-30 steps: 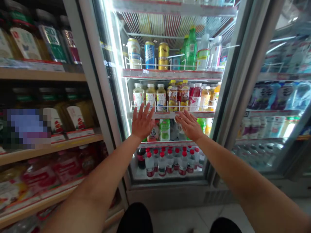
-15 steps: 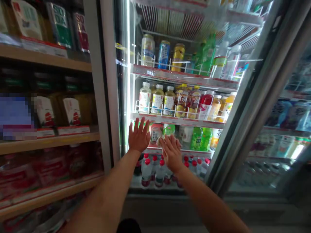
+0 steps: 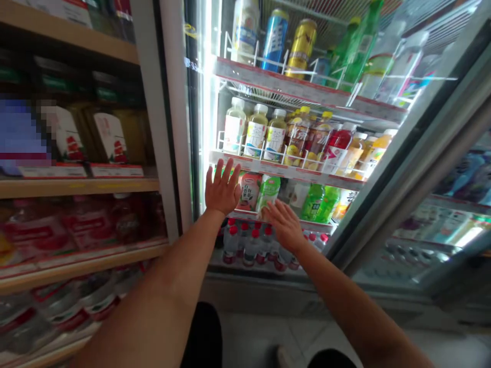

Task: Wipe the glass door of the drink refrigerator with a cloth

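- Down and leftward since the first frame, my right fingers (image 3: 278, 217) have reached the front of the green carton (image 3: 270, 188); they're extended, though I can't tell whether they touch it.
- Spread wide, my left fingers (image 3: 227, 171) hold nothing, left of the red carton (image 3: 249, 191).
- Both cartons stand on a shelf (image 3: 310, 225), above red-capped bottles (image 3: 251, 248).

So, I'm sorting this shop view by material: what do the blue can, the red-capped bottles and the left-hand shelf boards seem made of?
Blue can: likely metal, glossy, with a bright, narrowed rim.
Red-capped bottles: probably smooth, clear plastic; the bodies look see-through, though glass isn't ruled out.
Shelf boards: wood or wood-look laminate, fairly matte, judging by the tan front edges.
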Demonstrator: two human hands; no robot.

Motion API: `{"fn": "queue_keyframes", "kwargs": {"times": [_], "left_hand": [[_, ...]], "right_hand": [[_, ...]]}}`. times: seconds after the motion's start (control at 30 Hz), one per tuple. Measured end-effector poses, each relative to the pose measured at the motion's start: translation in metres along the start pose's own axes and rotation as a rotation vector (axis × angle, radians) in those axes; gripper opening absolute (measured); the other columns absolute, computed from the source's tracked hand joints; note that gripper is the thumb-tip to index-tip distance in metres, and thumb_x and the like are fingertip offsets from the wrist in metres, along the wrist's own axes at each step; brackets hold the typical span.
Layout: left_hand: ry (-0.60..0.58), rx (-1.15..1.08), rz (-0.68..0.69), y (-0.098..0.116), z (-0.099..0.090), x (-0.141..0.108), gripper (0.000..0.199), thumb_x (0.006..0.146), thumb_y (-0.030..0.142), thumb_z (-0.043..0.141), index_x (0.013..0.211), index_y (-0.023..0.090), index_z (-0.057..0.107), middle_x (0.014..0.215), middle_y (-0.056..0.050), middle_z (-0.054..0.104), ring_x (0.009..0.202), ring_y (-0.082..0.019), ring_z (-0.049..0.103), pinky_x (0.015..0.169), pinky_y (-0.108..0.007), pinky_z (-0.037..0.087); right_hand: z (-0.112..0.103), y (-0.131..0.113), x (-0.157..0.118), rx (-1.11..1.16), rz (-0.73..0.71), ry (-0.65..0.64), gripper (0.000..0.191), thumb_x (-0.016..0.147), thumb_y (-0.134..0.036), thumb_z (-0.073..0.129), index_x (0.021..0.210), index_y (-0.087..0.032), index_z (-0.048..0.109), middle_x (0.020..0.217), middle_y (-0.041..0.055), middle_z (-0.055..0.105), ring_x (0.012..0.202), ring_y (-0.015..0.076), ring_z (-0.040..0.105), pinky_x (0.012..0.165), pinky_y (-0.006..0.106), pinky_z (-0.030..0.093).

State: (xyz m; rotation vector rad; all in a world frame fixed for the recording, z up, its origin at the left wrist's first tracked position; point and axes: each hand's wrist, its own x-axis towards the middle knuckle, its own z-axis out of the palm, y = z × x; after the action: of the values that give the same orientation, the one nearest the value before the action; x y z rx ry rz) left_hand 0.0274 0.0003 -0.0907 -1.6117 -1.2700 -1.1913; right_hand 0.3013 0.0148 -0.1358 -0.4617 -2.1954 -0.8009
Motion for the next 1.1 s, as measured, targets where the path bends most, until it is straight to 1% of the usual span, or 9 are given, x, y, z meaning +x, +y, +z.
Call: {"fn": "queue_keyframes", "kwargs": {"times": [0.13, 0.2, 0.33, 0.43, 0.63, 0.83, 0.9, 1.03, 1.1], "left_hand": [[0.003, 0.011, -0.004, 0.001, 0.001, 0.0, 0.063, 0.097, 0.029, 0.048, 0.158, 0.019, 0.043, 0.166, -0.009, 0.035, 0.16, -0.026, 0.007, 0.132, -0.051, -0.001], [-0.009, 0.021, -0.014, 0.002, 0.001, 0.0, 0.063, 0.096, 0.029, 0.048, 0.158, 0.019, 0.044, 0.166, -0.008, 0.036, 0.16, -0.025, 0.007, 0.132, -0.051, -0.002], [-0.023, 0.029, -0.028, 0.003, 0.0, 0.0, 0.063, 0.096, 0.029, 0.048, 0.158, 0.019, 0.044, 0.167, -0.008, 0.034, 0.16, -0.025, 0.005, 0.132, -0.051, -0.003], [-0.029, 0.029, -0.025, 0.003, 0.0, 0.0, 0.063, 0.096, 0.029, 0.048, 0.157, 0.019, 0.044, 0.167, -0.008, 0.034, 0.16, -0.024, 0.004, 0.132, -0.051, -0.003], [-0.04, -0.014, -0.055, 0.002, -0.001, 0.0, 0.064, 0.096, 0.029, 0.049, 0.158, 0.022, 0.042, 0.167, -0.007, 0.034, 0.16, -0.025, 0.006, 0.132, -0.053, -0.002], [-0.026, -0.02, -0.048, 0.003, -0.002, 0.0, 0.062, 0.097, 0.028, 0.048, 0.158, 0.021, 0.043, 0.167, -0.007, 0.035, 0.16, -0.025, 0.008, 0.132, -0.053, -0.001], [-0.009, -0.009, -0.034, 0.003, -0.001, -0.001, 0.061, 0.097, 0.029, 0.048, 0.157, 0.02, 0.044, 0.166, -0.008, 0.036, 0.16, -0.025, 0.008, 0.132, -0.052, -0.001], [0.002, 0.014, -0.023, 0.002, 0.0, -0.001, 0.06, 0.097, 0.03, 0.048, 0.157, 0.02, 0.046, 0.165, -0.008, 0.037, 0.16, -0.024, 0.007, 0.132, -0.051, 0.0], [-0.004, 0.022, -0.031, 0.002, 0.0, -0.001, 0.06, 0.097, 0.03, 0.048, 0.156, 0.021, 0.046, 0.165, -0.007, 0.037, 0.16, -0.023, 0.007, 0.132, -0.051, 0.0]], "right_hand": [[-0.012, 0.027, 0.019, -0.083, 0.297, 0.327, 0.073, 0.101, -0.008, 0.041, 0.166, -0.033, 0.019, 0.171, 0.0048, 0.022, 0.158, 0.0312, 0.02, 0.122, 0.064, 0.038], [-0.011, 0.03, 0.023, -0.092, 0.321, 0.395, 0.071, 0.102, -0.01, 0.041, 0.166, -0.034, 0.021, 0.171, 0.0049, 0.025, 0.158, 0.0307, 0.022, 0.122, 0.065, 0.038], [0.001, 0.01, 0.008, -0.048, 0.062, 0.116, 0.07, 0.1, -0.008, 0.042, 0.164, -0.031, 0.029, 0.158, 0.003, 0.051, 0.156, 0.0245, 0.03, 0.128, 0.055, 0.034], [0.002, 0.005, 0.005, 0.005, -0.019, -0.034, 0.069, 0.098, -0.008, 0.043, 0.162, -0.03, 0.035, 0.158, 0.0017, 0.051, 0.155, 0.0233, 0.033, 0.129, 0.051, 0.031], [-0.002, 0.016, 0.032, -0.061, 0.31, 0.33, 0.073, 0.101, -0.01, 0.042, 0.166, -0.033, 0.02, 0.168, 0.004, 0.032, 0.158, 0.0292, 0.021, 0.125, 0.063, 0.033], [0.008, -0.01, 0.012, 0.037, -0.078, -0.106, 0.069, 0.095, -0.007, 0.049, 0.159, -0.03, 0.041, 0.158, 0.0009, 0.05, 0.155, 0.0221, 0.033, 0.128, 0.048, 0.034], [0.002, -0.001, 0.018, 0.012, 0.016, -0.004, 0.07, 0.095, -0.007, 0.047, 0.161, -0.028, 0.038, 0.161, 0.0035, 0.047, 0.156, 0.0241, 0.03, 0.128, 0.052, 0.033], [-0.01, 0.027, 0.041, -0.05, 0.356, 0.409, 0.069, 0.101, -0.01, 0.041, 0.165, -0.034, 0.027, 0.17, 0.0042, 0.028, 0.158, 0.0306, 0.023, 0.125, 0.064, 0.03], [-0.008, 0.028, 0.042, -0.024, 0.371, 0.446, 0.067, 0.102, -0.011, 0.04, 0.164, -0.034, 0.028, 0.17, 0.0045, 0.029, 0.158, 0.0309, 0.023, 0.125, 0.065, 0.029]]}}
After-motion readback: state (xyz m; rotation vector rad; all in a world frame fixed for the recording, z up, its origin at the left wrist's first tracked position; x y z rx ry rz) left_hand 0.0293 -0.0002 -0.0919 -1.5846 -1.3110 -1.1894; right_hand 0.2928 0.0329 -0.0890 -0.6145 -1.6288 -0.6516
